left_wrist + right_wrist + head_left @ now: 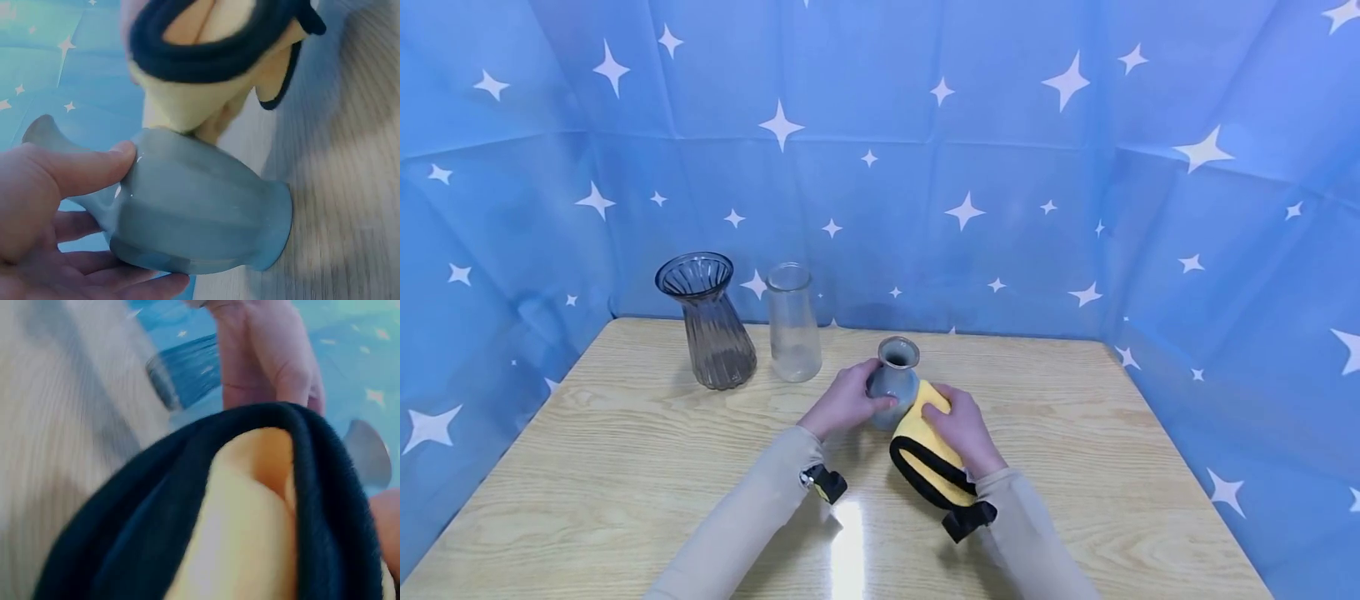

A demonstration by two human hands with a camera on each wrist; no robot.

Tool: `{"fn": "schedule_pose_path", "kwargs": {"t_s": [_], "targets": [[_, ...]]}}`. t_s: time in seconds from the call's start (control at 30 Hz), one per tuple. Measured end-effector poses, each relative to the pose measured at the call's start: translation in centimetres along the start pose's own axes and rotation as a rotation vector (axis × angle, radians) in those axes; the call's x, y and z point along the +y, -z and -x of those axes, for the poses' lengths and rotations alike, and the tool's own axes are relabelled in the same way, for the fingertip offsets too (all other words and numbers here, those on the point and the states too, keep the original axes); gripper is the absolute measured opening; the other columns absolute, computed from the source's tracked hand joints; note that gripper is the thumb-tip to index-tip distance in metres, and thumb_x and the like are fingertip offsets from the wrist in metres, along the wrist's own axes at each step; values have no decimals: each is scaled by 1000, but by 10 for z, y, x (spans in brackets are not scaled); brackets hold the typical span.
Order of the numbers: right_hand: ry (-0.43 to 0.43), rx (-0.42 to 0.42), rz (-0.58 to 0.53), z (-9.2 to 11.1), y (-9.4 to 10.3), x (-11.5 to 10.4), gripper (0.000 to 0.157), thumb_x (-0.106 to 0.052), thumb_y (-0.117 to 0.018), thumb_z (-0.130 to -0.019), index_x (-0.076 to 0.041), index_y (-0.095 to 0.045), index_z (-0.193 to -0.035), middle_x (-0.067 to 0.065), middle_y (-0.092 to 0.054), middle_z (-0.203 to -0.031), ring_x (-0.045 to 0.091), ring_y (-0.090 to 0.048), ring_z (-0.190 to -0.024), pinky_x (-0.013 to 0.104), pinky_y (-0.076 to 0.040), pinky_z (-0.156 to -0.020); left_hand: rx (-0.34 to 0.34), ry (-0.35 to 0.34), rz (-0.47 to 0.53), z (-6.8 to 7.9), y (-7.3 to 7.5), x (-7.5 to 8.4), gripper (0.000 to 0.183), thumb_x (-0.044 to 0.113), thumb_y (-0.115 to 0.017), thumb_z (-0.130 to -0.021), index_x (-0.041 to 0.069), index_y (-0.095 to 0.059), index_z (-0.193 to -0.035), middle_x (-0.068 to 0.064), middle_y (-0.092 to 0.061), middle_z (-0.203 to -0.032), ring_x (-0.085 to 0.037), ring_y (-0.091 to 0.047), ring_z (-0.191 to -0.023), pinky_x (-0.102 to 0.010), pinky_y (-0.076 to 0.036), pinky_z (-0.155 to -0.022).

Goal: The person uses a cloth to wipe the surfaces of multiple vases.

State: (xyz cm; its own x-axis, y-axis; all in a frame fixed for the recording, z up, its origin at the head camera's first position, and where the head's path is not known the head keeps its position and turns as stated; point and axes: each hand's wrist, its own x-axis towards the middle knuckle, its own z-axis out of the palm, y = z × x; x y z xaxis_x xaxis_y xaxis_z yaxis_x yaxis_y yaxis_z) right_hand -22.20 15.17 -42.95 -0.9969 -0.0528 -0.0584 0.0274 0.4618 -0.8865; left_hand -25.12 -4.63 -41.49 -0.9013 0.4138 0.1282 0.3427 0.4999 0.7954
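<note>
Near the middle of the table a small grey-blue ceramic vase (904,385) has its mouth upward. My left hand (847,402) grips it from the left, thumb on the near side and fingers behind; the left wrist view shows the vase's rounded body (194,200) and narrow foot. My right hand (964,423) holds a folded yellow cloth (917,429) with black edging against the vase's right side. In the right wrist view the cloth (244,519) hides most of the vase. Whether the vase's foot touches the table I cannot tell.
Toward the back left stand a dark ribbed glass vase (718,342) with a flared rim and a clear glass vase (793,333). The wooden table (625,467) ends at a blue curtain (880,208) with white stars, which also runs along both sides.
</note>
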Motion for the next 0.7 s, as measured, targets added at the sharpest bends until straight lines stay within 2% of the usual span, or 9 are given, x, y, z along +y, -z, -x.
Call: {"fn": "schedule_pose_path", "kwargs": {"t_s": [0.13,0.27,0.33,0.4,0.47,0.5,0.63,0.7], "targets": [[174,60,234,1,5,-7,43,-11,-59,-91,2,-55,-132,16,-57,-105,22,-52,-72,33,-45,-62,-61,5,32,-1,4,-2,59,13,-69,-90,-4,-43,-140,-22,-51,-135,-35,-50,-123,-45,-42,-101],[326,95,410,-1,8,-18,41,-10,-61,-88,-3,-60,-129,15,-59,-112,21,-52,-75,33,-41,-58,-127,8,64,-3,7,-2,61,9,-65,-92,-3,-37,-144,-22,-46,-141,-34,-44,-128,-45,-37,-106],[367,88,466,-3,8,-24,41,-10,-62,-87,-4,-62,-128,14,-59,-114,20,-51,-72,32,-39,-54,-152,2,81,-4,9,-3,61,8,-64,-92,-3,-35,-145,-22,-44,-142,-35,-43,-130,-46,-36,-107],[382,71,473,-5,10,-29,41,-10,-62,-87,-3,-62,-128,15,-59,-114,19,-50,-66,31,-38,-52,-174,-3,99,-4,10,-3,62,6,-63,-92,-3,-34,-146,-22,-42,-143,-35,-41,-131,-46,-34,-108],[362,49,407,-6,13,-31,41,-9,-62,-88,-1,-60,-128,17,-60,-115,19,-50,-66,31,-41,-54,-191,-10,113,-4,10,-4,62,5,-62,-92,-3,-32,-147,-22,-41,-144,-35,-39,-132,-45,-34,-108],[336,29,340,-7,14,-31,41,-8,-61,-90,0,-59,-130,17,-59,-116,19,-51,-67,31,-43,-56,-200,-14,118,-4,10,-5,63,4,-62,-92,-3,-32,-147,-22,-40,-145,-34,-39,-133,-45,-33,-109],[171,-52,-35,-7,19,-31,41,-8,-56,-96,-4,-53,-137,16,-58,-122,22,-60,-81,31,-52,-69,-216,-31,131,-4,11,-6,63,3,-61,-92,-2,-31,-147,-23,-39,-146,-35,-38,-133,-47,-34,-108],[84,-75,-211,-6,20,-29,42,-10,-54,-98,-9,-51,-139,15,-56,-126,23,-61,-84,30,-53,-70,-226,-32,132,-4,11,-7,64,3,-61,-92,-1,-31,-148,-22,-38,-146,-35,-37,-133,-47,-34,-108]]}}
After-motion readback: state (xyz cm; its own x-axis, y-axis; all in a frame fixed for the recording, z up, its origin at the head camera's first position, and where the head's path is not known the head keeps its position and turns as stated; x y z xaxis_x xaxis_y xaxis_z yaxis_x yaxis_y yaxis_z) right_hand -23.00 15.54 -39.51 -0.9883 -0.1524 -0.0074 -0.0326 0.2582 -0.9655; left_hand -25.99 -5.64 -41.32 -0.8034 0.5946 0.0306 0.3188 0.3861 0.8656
